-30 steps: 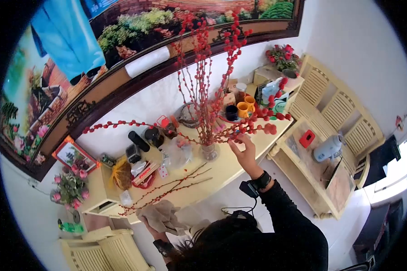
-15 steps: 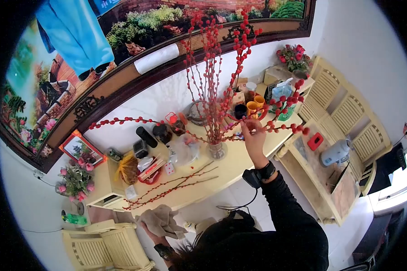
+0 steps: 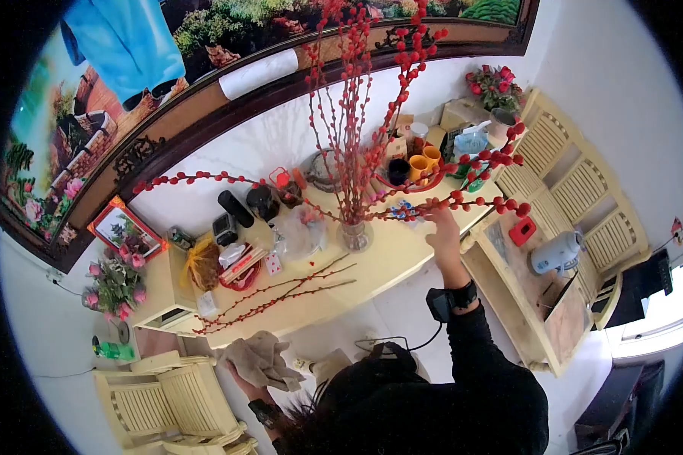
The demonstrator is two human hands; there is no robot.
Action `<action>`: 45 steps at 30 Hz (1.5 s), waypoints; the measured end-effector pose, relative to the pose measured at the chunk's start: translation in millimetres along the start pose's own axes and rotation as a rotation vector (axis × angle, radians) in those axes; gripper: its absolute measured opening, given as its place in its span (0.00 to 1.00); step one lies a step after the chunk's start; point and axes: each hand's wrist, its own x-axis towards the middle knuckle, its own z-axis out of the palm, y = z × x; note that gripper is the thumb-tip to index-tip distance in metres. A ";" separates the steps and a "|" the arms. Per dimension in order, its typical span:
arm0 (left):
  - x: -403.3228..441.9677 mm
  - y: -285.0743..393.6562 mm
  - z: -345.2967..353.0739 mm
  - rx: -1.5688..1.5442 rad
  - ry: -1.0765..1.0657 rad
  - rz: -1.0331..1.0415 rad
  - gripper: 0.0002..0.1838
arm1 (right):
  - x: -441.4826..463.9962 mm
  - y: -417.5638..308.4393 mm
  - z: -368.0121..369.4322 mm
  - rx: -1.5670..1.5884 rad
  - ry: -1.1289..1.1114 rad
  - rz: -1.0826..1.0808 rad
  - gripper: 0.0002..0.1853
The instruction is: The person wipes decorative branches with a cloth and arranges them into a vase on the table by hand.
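My left hand (image 3: pixel 243 385), low at the table's front edge, grips a crumpled grey-brown cloth (image 3: pixel 264 361). My right hand (image 3: pixel 445 233) is raised right of the vase, its fingertips closed around a red-berry branch (image 3: pixel 478 203) that leans out to the right. The fingers partly hide the stem there. A clear glass vase (image 3: pixel 355 240) holds several tall stems with red berries (image 3: pixel 354 114), most upright, one bending far left. Several loose berry branches (image 3: pixel 284 298) lie on the tabletop between the vase and the cloth.
On the cream table (image 3: pixel 387 269) stand a red tray with yellow cups (image 3: pixel 418 168), a red basket (image 3: pixel 243 274), a plastic bag (image 3: pixel 300 233) and dark jars. Pink flowers (image 3: pixel 118 292) are at left. A low table with a blue-grey kettle (image 3: pixel 555 254) and a slatted bench are at right.
My right hand has moved outward and slightly down along the right-leaning branch. My left hand still holds the cloth. The whole view has shifted slightly.
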 end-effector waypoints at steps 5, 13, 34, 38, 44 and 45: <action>5.1 8.2 -30.9 0.054 -0.123 -0.039 0.30 | -5.5 -20.8 -4.2 -0.210 0.141 -0.111 0.15; 5.2 22.7 -34.3 0.091 -0.490 -0.218 0.34 | 0.5 -70.9 22.1 -0.605 0.417 -0.499 0.10; -20.0 29.8 -13.0 0.156 -0.559 -0.234 0.34 | 48.5 -73.1 13.9 -0.380 0.465 -0.305 0.13; -34.8 19.1 13.5 0.105 -0.234 -0.137 0.28 | 44.4 -71.0 21.3 -0.514 0.503 -0.408 0.15; -38.3 18.0 24.8 0.189 -0.161 -0.061 0.28 | 26.0 -44.4 17.4 -0.190 0.418 -0.242 0.13; -28.9 20.4 2.5 0.166 -0.233 -0.089 0.27 | 20.8 -37.1 17.3 -0.115 0.392 -0.189 0.13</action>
